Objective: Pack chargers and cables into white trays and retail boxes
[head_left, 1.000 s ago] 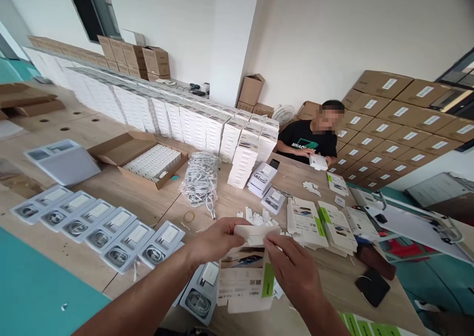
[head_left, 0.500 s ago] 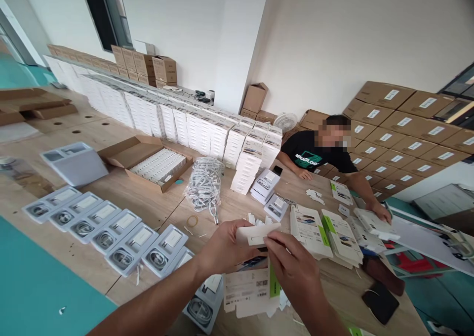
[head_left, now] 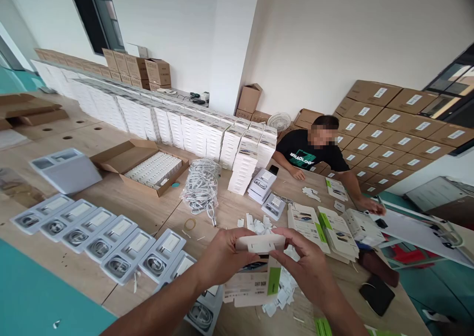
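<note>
A small white carton (head_left: pixel 255 241) with a tabbed end flap is held upright between my two hands. My left hand (head_left: pixel 220 257) grips its left end, thumb along the top. At the right end my right hand (head_left: pixel 301 259) pinches the edge between thumb and fingers. Beneath the carton is printed packaging card (head_left: pixel 246 289) with a green strip, partly hidden by my hands. White paper scraps (head_left: pixel 283 289) lie beside it. Near my left forearm a row of grey trays (head_left: pixel 163 254) holds coiled cables and white adapters.
A bag of white cables (head_left: pixel 202 185) and an open brown carton (head_left: pixel 153 170) of white pieces lie ahead. Stacked white boxes (head_left: pixel 242 170) line the table's far side. Flat printed cartons (head_left: pixel 307 227) lie right. Across the table sits a co-worker (head_left: pixel 309 146), one arm stretched right.
My right hand has shifted from the carton's front flap to its right end, and the carton faces me more squarely. The co-worker's hand has let go of a white box.
</note>
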{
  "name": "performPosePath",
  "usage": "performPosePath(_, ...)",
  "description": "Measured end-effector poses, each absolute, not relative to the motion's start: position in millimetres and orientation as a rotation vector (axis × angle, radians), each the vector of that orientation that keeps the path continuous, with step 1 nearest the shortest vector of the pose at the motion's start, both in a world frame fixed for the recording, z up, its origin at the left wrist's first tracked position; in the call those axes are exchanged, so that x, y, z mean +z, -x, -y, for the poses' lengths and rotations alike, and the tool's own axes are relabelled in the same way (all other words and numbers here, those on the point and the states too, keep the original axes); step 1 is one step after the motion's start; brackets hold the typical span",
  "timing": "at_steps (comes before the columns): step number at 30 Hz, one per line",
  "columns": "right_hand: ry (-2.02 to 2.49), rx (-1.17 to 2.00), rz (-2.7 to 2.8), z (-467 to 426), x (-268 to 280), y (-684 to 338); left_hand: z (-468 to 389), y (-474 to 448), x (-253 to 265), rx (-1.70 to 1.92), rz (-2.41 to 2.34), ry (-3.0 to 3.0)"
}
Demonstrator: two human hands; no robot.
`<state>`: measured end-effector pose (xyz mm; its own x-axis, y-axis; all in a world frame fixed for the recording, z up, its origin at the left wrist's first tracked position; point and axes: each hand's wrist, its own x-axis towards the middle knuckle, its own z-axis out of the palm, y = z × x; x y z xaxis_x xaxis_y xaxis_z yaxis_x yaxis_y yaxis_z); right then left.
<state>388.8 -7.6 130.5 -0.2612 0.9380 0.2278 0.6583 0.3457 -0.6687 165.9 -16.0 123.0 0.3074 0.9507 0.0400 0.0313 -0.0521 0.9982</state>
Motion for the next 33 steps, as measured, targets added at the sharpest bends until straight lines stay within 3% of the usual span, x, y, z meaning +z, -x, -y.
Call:
performPosePath(15,1.255,0.480,2.037,1,111,-389,16,-170,104,0.990,-1.049,-1.468)
performPosePath(26,1.369,0.623,1.920,3,88,-384,10,-168,82,0.979,-1.039,-1.506)
performPosePath(30,1.408,0.783,1.806,0,100,-377,8,-167,83,1.002,-1.015,-1.492)
performPosePath(33,1.347,1.103,1.636,-6,104,-373,6,-169,82,1.015,-0.918,-1.420)
